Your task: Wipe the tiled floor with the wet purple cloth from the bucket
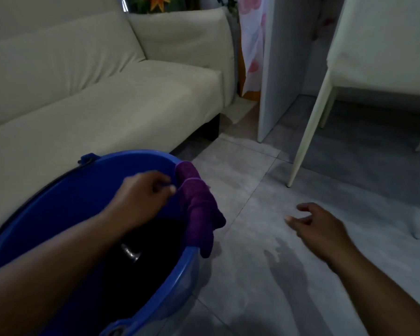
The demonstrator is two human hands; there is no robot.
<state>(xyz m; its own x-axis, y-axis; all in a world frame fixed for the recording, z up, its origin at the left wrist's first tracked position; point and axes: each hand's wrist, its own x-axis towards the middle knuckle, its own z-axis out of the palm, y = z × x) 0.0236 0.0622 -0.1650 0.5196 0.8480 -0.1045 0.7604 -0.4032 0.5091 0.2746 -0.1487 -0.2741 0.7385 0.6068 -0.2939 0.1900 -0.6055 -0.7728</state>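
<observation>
Purple cloth (199, 209) bunched over bucket (102, 170) rim

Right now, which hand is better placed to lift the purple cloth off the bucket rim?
Left. The left hand is at the blue bucket's rim, fingertips touching the purple cloth draped there. The right hand hovers open above the tiled floor, well clear of it.
</observation>
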